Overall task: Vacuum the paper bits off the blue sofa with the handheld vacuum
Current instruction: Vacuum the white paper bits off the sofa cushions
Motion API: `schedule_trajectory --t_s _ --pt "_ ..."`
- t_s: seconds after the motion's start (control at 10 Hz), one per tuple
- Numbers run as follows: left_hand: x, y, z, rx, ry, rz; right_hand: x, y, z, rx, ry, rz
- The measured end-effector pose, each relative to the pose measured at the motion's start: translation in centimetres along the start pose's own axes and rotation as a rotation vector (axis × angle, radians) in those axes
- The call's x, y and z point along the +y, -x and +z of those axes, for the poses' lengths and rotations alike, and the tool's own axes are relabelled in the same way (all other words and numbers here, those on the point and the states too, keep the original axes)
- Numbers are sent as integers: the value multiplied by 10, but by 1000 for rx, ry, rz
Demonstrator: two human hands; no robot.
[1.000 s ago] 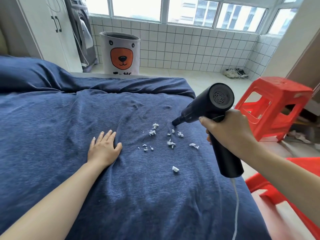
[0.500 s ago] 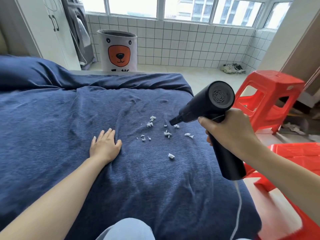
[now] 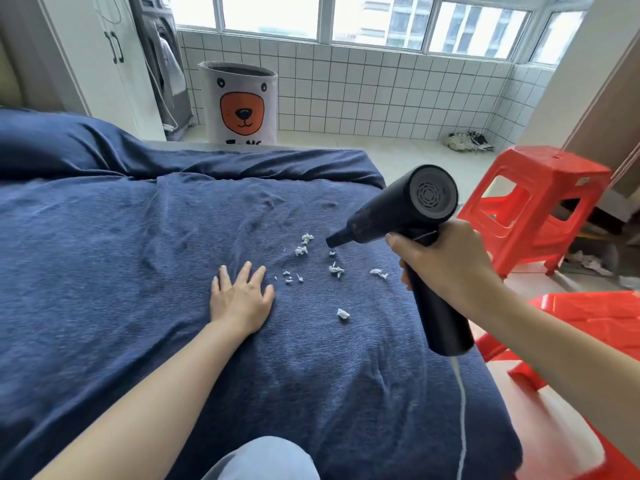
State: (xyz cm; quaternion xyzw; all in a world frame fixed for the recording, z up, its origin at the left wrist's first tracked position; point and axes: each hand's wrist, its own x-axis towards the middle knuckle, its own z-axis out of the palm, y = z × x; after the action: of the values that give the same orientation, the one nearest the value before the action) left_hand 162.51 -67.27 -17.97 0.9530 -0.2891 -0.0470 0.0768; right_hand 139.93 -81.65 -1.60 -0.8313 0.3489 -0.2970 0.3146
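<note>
The scattered white paper bits point(image 3: 332, 268) lay on the dark blue fabric-covered sofa point(image 3: 138, 271), most of them clustered just beyond and to the right of the left hand point(image 3: 240, 299). A second before, several bits had sat right at the nozzle; by this moment that patch looked thinner, with only one small scrap under the tip, so the suction appeared to be working and the clearing was under way but far from done. The black pistol-shaped handheld vacuum point(image 3: 412, 230) was gripped by the right hand point(image 3: 446, 265), fingers wrapped round its handle, nozzle angled down at the far bits. The left hand stayed flat, fingers spread, pressing the cover taut. A red plastic stool point(image 3: 533, 206) stood beside the sofa.
</note>
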Motion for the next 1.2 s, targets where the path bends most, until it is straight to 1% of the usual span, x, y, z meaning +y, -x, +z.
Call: schedule_trajectory --t_s 0.1,0.3,0.5,0.7,0.9,1.0,1.2 --pt "-4 1 2 19 21 9 -7 -10 20 -15 -9 -19" --pt "-7 6 7 84 53 32 -7 -26 45 -51 -110 21" --pt "-7 6 10 119 53 36 -7 -18 42 -103 -215 60" --pt "-7 8 10 119 62 38 -11 -10 40 -120 -215 15" --pt "-7 8 10 124 59 41 -19 -13 51 -130 -218 25" --pt "-7 8 10 128 63 43 -24 -12 55 -165 -226 20" --pt "-7 7 10 118 70 38 -30 -9 56 -168 -161 -4"
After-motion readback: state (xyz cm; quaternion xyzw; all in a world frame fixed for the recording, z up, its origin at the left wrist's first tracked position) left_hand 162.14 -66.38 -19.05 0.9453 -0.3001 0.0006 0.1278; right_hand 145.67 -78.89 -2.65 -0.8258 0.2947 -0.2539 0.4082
